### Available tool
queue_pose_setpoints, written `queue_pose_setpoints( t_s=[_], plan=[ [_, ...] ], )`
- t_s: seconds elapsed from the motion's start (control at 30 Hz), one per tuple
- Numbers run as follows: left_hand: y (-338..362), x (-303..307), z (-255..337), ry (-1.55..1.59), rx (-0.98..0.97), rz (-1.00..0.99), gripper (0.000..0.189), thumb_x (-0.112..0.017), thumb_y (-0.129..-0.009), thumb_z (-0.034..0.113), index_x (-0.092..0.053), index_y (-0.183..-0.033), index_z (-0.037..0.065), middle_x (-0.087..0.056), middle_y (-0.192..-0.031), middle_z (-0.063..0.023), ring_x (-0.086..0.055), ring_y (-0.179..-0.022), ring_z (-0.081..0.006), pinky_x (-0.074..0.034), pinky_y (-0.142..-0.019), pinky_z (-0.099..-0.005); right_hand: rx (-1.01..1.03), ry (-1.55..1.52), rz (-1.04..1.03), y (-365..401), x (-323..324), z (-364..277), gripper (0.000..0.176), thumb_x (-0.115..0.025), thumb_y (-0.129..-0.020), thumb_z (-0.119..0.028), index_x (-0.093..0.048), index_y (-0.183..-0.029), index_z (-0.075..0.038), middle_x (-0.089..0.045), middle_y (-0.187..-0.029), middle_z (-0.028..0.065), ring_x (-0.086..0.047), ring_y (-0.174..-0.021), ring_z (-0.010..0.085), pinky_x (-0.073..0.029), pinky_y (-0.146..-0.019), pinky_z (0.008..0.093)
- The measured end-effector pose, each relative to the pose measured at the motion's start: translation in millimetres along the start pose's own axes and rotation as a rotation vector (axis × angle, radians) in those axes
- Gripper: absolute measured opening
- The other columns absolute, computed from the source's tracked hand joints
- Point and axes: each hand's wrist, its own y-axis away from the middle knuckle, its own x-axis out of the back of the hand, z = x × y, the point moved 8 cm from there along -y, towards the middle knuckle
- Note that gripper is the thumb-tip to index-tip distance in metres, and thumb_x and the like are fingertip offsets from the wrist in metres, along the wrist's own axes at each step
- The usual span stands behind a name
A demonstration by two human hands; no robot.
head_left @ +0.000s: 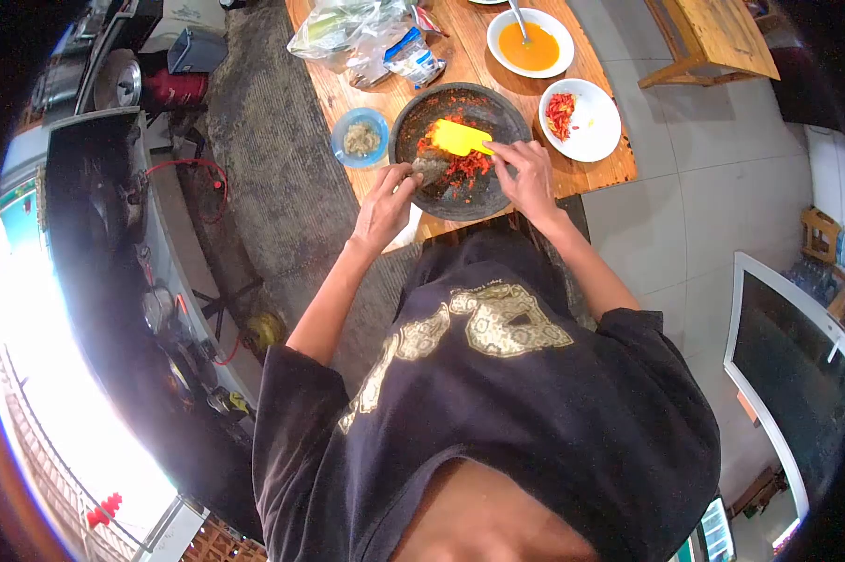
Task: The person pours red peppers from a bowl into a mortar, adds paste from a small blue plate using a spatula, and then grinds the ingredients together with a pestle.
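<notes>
right hand (527, 178) gripping a yellow scraper (460, 138) over the stone mortar (424, 199), left hand (385, 201) wrapped around a pestle (431, 170) in there, red mash (469, 166) all round them, blue bowl (360, 138) just left, chili plate (598, 126) off right, everything on a wood table (619, 167)

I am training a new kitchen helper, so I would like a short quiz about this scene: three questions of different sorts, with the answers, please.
1. Multiple choice. The right hand holds:
A) a knife
B) a yellow scraper
C) a cloth

2. True or false: a spoon stands in the bowl of orange liquid.

3. Fill in one word: the left hand grips the stone ____, over the dark mortar with the crushed red mixture.

Key: 1. B; 2. true; 3. pestle
</notes>
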Motion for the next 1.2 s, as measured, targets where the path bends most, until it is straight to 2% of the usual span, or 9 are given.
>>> queue_pose_setpoints(
  t_s=[0.17,0.37,0.43,0.53,0.73,0.8,0.93,1.1,1.2],
  plan=[
    [3.4,5.2,-2.0,0.058,0.106,0.085,0.033,-0.063,-0.067,-0.009,-0.057,-0.098,0.001,-0.055,-0.103,-0.0142,-0.056,-0.096,-0.0334,-0.048,-0.079,-0.0393,-0.06,-0.06,0.066,0.1,5.5,4.0,0.025,-0.069,-0.074,-0.007,-0.071,-0.098,-0.014,-0.054,-0.069,0.0046,-0.05,-0.069,0.0242,-0.04,-0.066,0.0376],
    [8.0,5.7,-6.8,0.129,0.204,0.164,0.034,-0.065,-0.065,-0.009,-0.057,-0.097,0.0,-0.056,-0.102,-0.0141,-0.057,-0.093,-0.0338,-0.048,-0.079,-0.0386,-0.083,0.05,-0.051,11.2,-7.9,13.9,0.023,-0.069,-0.076,-0.008,-0.071,-0.098,-0.013,-0.058,-0.071,0.0052,-0.051,-0.068,0.0239,-0.041,-0.066,0.0376],
    [13.8,1.9,-12.0,0.175,0.256,0.184,0.034,-0.066,-0.065,-0.008,-0.056,-0.097,0.0,-0.056,-0.102,-0.0145,-0.058,-0.092,-0.0343,-0.048,-0.078,-0.0383,-0.082,-0.018,0.017,2.9,2.7,6.4,0.023,-0.069,-0.076,-0.008,-0.071,-0.099,-0.013,-0.06,-0.073,0.0051,-0.051,-0.068,0.0242,-0.041,-0.066,0.0374],
    [21.9,-5.7,-21.0,0.196,0.343,0.188,0.035,-0.07,-0.068,-0.006,-0.056,-0.099,0.001,-0.057,-0.105,-0.0141,-0.06,-0.099,-0.0298,-0.054,-0.081,-0.0337,-0.086,-0.077,0.0,5.4,1.4,3.4,0.023,-0.068,-0.076,-0.009,-0.071,-0.099,-0.014,-0.061,-0.074,0.005,-0.051,-0.069,0.0247,-0.041,-0.067,0.0373],
    [26.7,-11.0,-24.2,0.409,0.565,0.296,0.035,-0.072,-0.068,-0.006,-0.054,-0.098,-0.003,-0.055,-0.104,-0.0122,-0.061,-0.095,-0.021,-0.057,-0.081,-0.0301,-0.094,-0.077,0.047,8.4,0.0,7.4,0.022,-0.068,-0.077,-0.01,-0.072,-0.099,-0.015,-0.062,-0.074,0.0052,-0.052,-0.07,0.0242,-0.042,-0.067,0.0372],
    [35.8,-20.8,-32.2,0.529,0.654,0.324,0.036,-0.072,-0.069,-0.006,-0.053,-0.1,-0.004,-0.054,-0.104,-0.0109,-0.059,-0.095,-0.0187,-0.056,-0.083,-0.0299,-0.074,-0.104,0.07,5.8,2.1,-0.6,0.022,-0.068,-0.077,-0.01,-0.072,-0.099,-0.015,-0.061,-0.074,0.0058,-0.052,-0.07,0.025,-0.042,-0.067,0.0375],
    [50.5,-43.9,-48.8,0.819,0.796,0.397,0.037,-0.074,-0.074,-0.002,-0.051,-0.103,-0.004,-0.057,-0.1,-0.0104,-0.057,-0.095,-0.015,-0.053,-0.08,-0.0293,-0.181,-0.052,-0.107,15.7,-17.9,20.8,0.022,-0.067,-0.077,-0.01,-0.071,-0.099,-0.013,-0.062,-0.075,0.0086,-0.052,-0.071,0.0274,-0.043,-0.068,0.0394],
    [71.9,-70.1,-53.5,1.205,1.161,0.445,0.033,-0.073,-0.079,0.005,-0.051,-0.102,-0.002,-0.059,-0.098,-0.0117,-0.059,-0.097,-0.0173,-0.049,-0.084,-0.0284,-0.163,-0.127,0.053,8.2,-1.9,9.8,0.024,-0.066,-0.077,-0.009,-0.071,-0.1,-0.013,-0.059,-0.071,0.0084,-0.052,-0.071,0.0277,-0.044,-0.068,0.0394],
    [71.7,-73.5,-50.1,1.341,1.162,0.498,0.028,-0.07,-0.083,0.007,-0.049,-0.1,-0.001,-0.059,-0.098,-0.012,-0.06,-0.097,-0.0188,-0.049,-0.089,-0.0298,-0.189,-0.147,-0.006,14.1,-8.1,7.4,0.025,-0.066,-0.078,-0.009,-0.07,-0.102,-0.013,-0.061,-0.075,0.0083,-0.053,-0.072,0.0277,-0.044,-0.069,0.0386]
  ],
)
